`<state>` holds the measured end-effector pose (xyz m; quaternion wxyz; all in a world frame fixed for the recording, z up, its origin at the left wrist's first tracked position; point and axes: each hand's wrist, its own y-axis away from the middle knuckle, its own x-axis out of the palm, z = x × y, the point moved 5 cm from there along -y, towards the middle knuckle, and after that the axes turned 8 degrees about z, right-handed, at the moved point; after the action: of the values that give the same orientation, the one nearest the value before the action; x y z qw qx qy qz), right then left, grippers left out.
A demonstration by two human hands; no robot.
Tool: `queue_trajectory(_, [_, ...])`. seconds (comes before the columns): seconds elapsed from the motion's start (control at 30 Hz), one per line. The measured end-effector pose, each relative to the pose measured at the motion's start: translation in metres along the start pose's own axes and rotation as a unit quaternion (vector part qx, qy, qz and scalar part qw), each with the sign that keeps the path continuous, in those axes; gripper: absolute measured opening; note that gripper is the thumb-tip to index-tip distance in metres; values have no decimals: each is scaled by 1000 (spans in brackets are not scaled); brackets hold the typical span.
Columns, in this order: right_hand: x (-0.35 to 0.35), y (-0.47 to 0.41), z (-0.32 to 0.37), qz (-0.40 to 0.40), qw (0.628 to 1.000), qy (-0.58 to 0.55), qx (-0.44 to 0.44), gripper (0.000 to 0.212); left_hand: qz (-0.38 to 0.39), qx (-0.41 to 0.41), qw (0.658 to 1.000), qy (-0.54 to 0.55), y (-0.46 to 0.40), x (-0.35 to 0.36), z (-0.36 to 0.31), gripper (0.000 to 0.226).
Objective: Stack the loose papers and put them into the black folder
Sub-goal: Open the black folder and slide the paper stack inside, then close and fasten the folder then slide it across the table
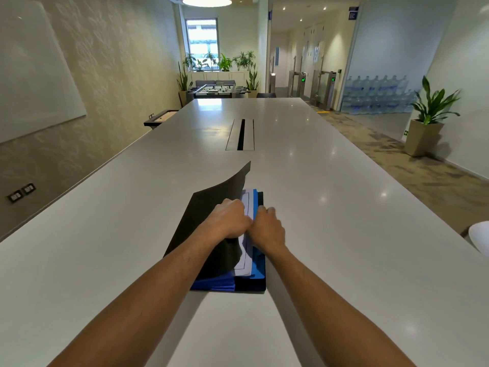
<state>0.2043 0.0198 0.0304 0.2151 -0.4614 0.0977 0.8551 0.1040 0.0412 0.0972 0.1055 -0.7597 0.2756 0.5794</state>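
The black folder point(209, 207) lies on the long white table point(344, 234) in front of me, its front cover bent up and curling to the left. Blue inner pockets point(258, 263) show along its right and near edges. White papers point(244, 260) sit inside, partly under the raised cover. My left hand point(229, 218) grips the cover's right edge and holds it lifted. My right hand point(267, 229) rests beside it on the papers and blue pockets, fingers curled; whether it pinches a sheet is hidden.
A recessed cable hatch point(241, 134) sits in the table's middle, beyond the folder. A white chair edge point(480, 237) shows at the right. A potted plant point(426, 120) stands on the floor to the right.
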Motion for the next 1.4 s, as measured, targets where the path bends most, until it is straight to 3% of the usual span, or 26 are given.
queue_trajectory(0.1, [-13, 1, -24, -87, 996, 4, 9, 33, -4, 5, 1000, -9, -3, 8, -1, 37])
queue_trajectory(0.2, [-17, 2, -44, -99, 995, -24, 24, 44, -7, 15, 1000, -16, -8, 18, -1, 44])
queue_trajectory(0.37, [-19, 12, -52, -144, 985, -97, 3, 38, -26, 42, 998, -32, -13, 44, -8, 66])
queue_trajectory(0.47, [-18, 17, -54, -171, 974, -148, -7, 35, -67, 35, 995, -60, -10, 56, -9, 53])
queue_trajectory(0.53, [-13, 15, -54, -140, 973, -180, -26, 28, -97, 28, 992, -77, -8, 63, -5, 36])
queue_trajectory(0.6, [-5, 14, -54, -93, 977, -186, -54, 19, -124, 34, 989, -75, -7, 70, 1, 35])
queue_trajectory(0.8, [9, 18, -44, -52, 983, -50, -170, 25, -198, 101, 975, 19, -7, 76, 31, 10])
queue_trajectory(0.93, [9, 23, -38, -67, 973, 21, -218, 24, -191, 141, 970, 48, -14, 88, 36, 34])
queue_trajectory(1.1, [7, 28, -32, -55, 972, 40, -226, 46, -179, 165, 970, 18, -19, 92, 34, 32])
queue_trajectory(1.23, [14, 22, -34, -35, 974, 69, -212, 29, -192, 175, 966, 9, -20, 92, 32, 30])
queue_trajectory(1.4, [19, 20, -37, -28, 976, 87, -196, 25, -194, 183, 964, -10, -22, 93, 33, 30])
